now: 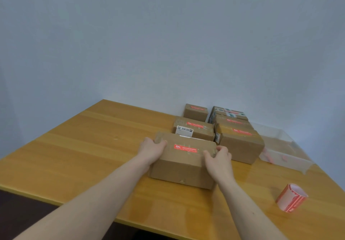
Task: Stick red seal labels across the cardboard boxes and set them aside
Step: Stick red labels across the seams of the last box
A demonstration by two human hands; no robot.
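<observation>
A wooden table (74,155) stands in a corner of pale blue-grey walls. Near its middle lies a box (183,162), a red label (185,148) already stuck across its top. The left hand (152,149) grips the box's left end and the right hand (218,158) grips the right end, fingers curled over the top edges, so the box is held between them. Its long axis runs left to right, across the person. The sealed boxes (220,127) sit just behind and to the right, so setting this one aside probably means a short push forward. The label roll (291,197) stands apart at the right, nearer the right hand.
</observation>
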